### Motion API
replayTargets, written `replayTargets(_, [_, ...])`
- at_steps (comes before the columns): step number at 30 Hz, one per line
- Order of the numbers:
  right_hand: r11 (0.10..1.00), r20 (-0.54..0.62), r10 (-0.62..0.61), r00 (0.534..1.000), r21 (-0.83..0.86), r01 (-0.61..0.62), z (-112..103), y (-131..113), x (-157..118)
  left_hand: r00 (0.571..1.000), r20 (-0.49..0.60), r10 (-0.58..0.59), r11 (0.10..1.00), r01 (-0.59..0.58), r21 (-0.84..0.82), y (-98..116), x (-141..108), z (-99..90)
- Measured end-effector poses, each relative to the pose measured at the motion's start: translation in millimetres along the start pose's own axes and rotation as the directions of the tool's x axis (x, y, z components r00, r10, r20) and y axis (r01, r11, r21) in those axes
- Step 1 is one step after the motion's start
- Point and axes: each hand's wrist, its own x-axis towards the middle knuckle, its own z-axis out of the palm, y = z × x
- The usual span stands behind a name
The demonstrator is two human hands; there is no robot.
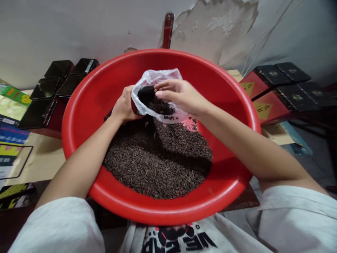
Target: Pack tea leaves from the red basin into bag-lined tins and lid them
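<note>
A wide red plastic basin [231, 116] holds a heap of dark, loose tea leaves [163, 165]. Over the heap, my left hand [125, 105] is wrapped round the side of a dark red tin [134, 107], mostly hidden by the clear plastic bag [168, 75] lining it. The bag's mouth spreads wide, with dark leaves inside. My right hand [181, 95] reaches over the bag's mouth from the right, its thumb and fingers closed together at a dark mass inside. What these fingers hold is hard to make out.
Several dark-lidded tins [47, 88] stand left of the basin. More red tins with black lids [279, 75] stand on the right. A dark red wooden post [167, 30] rises behind the basin, against a peeling wall [216, 28]. Printed packages [13, 135] lie at far left.
</note>
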Motion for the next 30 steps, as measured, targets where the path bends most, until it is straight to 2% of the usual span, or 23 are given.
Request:
replayTargets(2, [0.995,-0.085,-0.104,0.991,-0.004,0.104,-6,-4,-7,0.991,-0.027,-0.130,0.991,0.131,0.014,3,-1,-2.7])
replayTargets(4, [0.983,-0.164,-0.185,0.969,-0.024,0.184,-9,-6,-16,0.974,-0.089,-0.209,0.978,0.210,0.007,3,-2,-4.5])
replayTargets(6, [0.975,-0.144,-0.222,0.964,-0.066,0.214,-6,-6,-24,0.950,-0.180,-0.256,0.967,0.253,-0.038,1,-3,-4.3])
replayTargets(7, [0.974,-0.076,-0.215,0.974,-0.094,0.207,-4,-7,-28,0.929,-0.232,-0.289,0.957,0.280,-0.070,-1,-3,-3.5])
replayTargets(9, [0.969,0.170,-0.129,0.977,-0.186,0.161,4,-6,-34,0.859,-0.336,-0.387,0.922,0.356,-0.154,-5,-2,-0.7])
replayTargets(10, [0.956,0.312,-0.046,0.949,-0.260,0.132,8,-5,-36,0.810,-0.380,-0.447,0.895,0.399,-0.201,-7,0,0.9])
replayTargets(11, [0.930,0.431,0.058,0.900,-0.352,0.109,12,-3,-39,0.760,-0.413,-0.501,0.866,0.437,-0.244,-9,1,2.8])
replayTargets(12, [0.888,0.503,0.165,0.849,-0.451,0.094,16,0,-40,0.718,-0.436,-0.542,0.840,0.465,-0.279,-12,2,4.7])
replayTargets(13, [0.834,0.527,0.262,0.809,-0.545,0.084,20,4,-41,0.688,-0.451,-0.569,0.823,0.480,-0.304,-14,4,6.8])
replayTargets(15, [0.724,0.481,0.395,0.782,-0.687,0.057,27,18,-39,0.667,-0.463,-0.583,0.812,0.473,-0.341,-19,6,11.0])
replayTargets(17, [0.662,0.415,0.442,0.795,-0.749,0.023,33,38,-35,0.666,-0.470,-0.579,0.814,0.441,-0.378,-21,7,14.1])
replayTargets(19, [0.654,0.373,0.449,0.812,-0.756,-0.014,37,63,-29,0.674,-0.472,-0.568,0.820,0.418,-0.391,-19,6,14.8])
replayTargets(20, [0.666,0.359,0.447,0.819,-0.745,-0.037,39,77,-27,0.692,-0.468,-0.550,0.832,0.407,-0.376,-16,5,14.2])
replayTargets(22, [0.696,0.329,0.458,0.826,-0.711,-0.102,43,106,-24,0.760,-0.434,-0.483,0.872,0.373,-0.317,-7,3,11.9])
replayTargets(25, [0.736,0.293,0.428,0.855,-0.662,-0.142,47,142,-28,0.873,-0.312,-0.375,0.918,0.303,-0.255,7,-1,9.5])
replayTargets(27, [0.747,0.290,0.419,0.860,-0.648,-0.146,49,152,-33,0.914,-0.237,-0.329,0.929,0.269,-0.253,15,-4,10.2])
replayTargets(30, [0.759,0.301,0.454,0.839,-0.624,-0.187,51,149,-37,0.952,-0.153,-0.265,0.944,0.224,-0.243,25,-6,12.8])
